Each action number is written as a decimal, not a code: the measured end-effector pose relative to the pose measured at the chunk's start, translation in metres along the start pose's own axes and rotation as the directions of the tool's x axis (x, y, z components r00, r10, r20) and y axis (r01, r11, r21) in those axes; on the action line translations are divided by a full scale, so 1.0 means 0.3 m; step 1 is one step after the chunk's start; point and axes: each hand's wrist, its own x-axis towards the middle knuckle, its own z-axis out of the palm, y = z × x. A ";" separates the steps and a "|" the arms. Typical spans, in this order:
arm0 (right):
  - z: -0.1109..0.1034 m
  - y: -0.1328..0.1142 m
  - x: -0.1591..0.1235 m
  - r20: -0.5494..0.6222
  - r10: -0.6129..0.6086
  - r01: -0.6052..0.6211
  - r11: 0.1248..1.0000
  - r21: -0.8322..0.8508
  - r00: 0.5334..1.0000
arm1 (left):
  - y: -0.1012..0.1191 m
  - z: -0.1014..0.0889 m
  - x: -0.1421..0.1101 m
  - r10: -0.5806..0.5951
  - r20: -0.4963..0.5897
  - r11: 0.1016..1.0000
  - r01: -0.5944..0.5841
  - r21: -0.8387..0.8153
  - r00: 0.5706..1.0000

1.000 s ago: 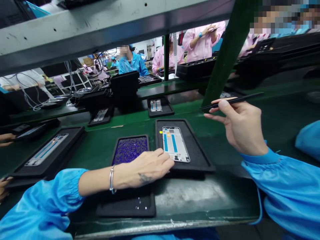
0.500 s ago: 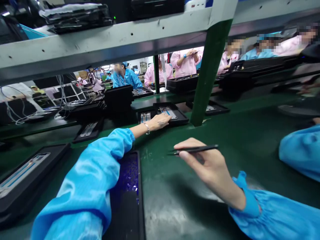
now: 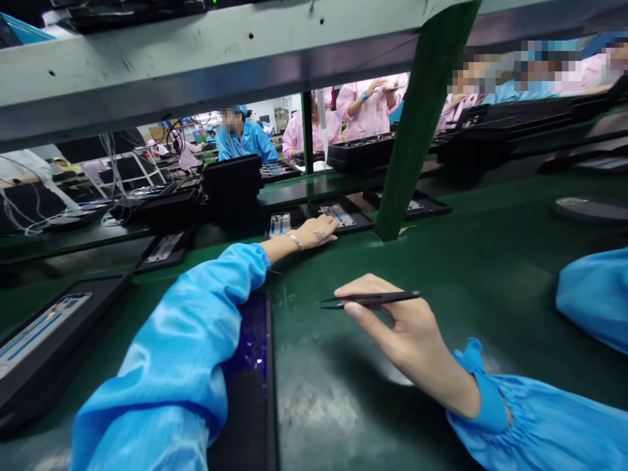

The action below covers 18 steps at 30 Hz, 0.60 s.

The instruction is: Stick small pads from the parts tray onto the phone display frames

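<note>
Left hand (image 3: 316, 234) farther out, beside phone frame (image 3: 338, 213).

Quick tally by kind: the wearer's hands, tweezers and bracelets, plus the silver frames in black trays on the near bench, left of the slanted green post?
Hands: 2 (left hand, right hand)
Tweezers: 1
Bracelet: 1
Silver frames: 4
Total: 8
</note>
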 end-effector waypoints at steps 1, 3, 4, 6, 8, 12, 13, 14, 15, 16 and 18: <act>-0.001 -0.001 0.001 -0.005 0.007 -0.007 1.000 0.004 1.000 | -0.031 -0.015 -0.062 -0.008 0.014 1.000 0.008 -0.002 1.000; -0.001 -0.006 0.004 -0.022 0.015 -0.015 1.000 0.015 1.000 | -0.103 -0.037 -0.196 -0.042 0.067 0.999 0.042 -0.003 0.997; 0.000 -0.009 0.006 -0.030 0.020 -0.020 1.000 0.022 0.999 | -0.138 -0.042 -0.262 -0.061 0.104 0.998 0.062 -0.003 0.993; 0.007 -0.010 0.010 -0.040 0.047 -0.045 0.998 0.039 0.998 | -0.195 -0.038 -0.372 -0.099 0.170 0.995 0.102 -0.006 0.981; 0.019 -0.005 0.016 -0.052 0.093 -0.090 0.994 0.064 0.994 | -0.226 -0.019 -0.442 -0.131 0.198 0.990 0.137 -0.018 0.971; 0.031 0.028 0.039 -0.097 0.202 -0.193 0.977 0.090 0.975 | -0.240 0.015 -0.469 -0.159 0.160 0.982 0.172 -0.072 0.974; 0.029 0.039 0.049 -0.116 0.231 -0.221 0.971 0.092 0.966 | -0.239 0.013 -0.465 -0.158 0.142 0.981 0.171 -0.088 0.977; 0.026 0.050 0.058 -0.141 0.260 -0.248 0.964 0.099 0.955 | -0.236 0.006 -0.463 -0.154 0.123 0.980 0.167 -0.104 0.980; 0.022 0.061 0.068 -0.170 0.287 -0.269 0.955 0.121 0.943 | -0.232 -0.006 -0.464 -0.149 0.103 0.980 0.161 -0.118 0.983; 0.018 0.071 0.077 -0.196 0.314 -0.285 0.945 0.160 0.929 | -0.224 -0.022 -0.470 -0.142 0.084 0.979 0.153 -0.132 0.986; 0.013 0.085 0.091 -0.237 0.361 -0.296 0.917 0.268 0.902 | -0.192 -0.063 -0.497 -0.125 0.051 0.979 0.132 -0.158 0.991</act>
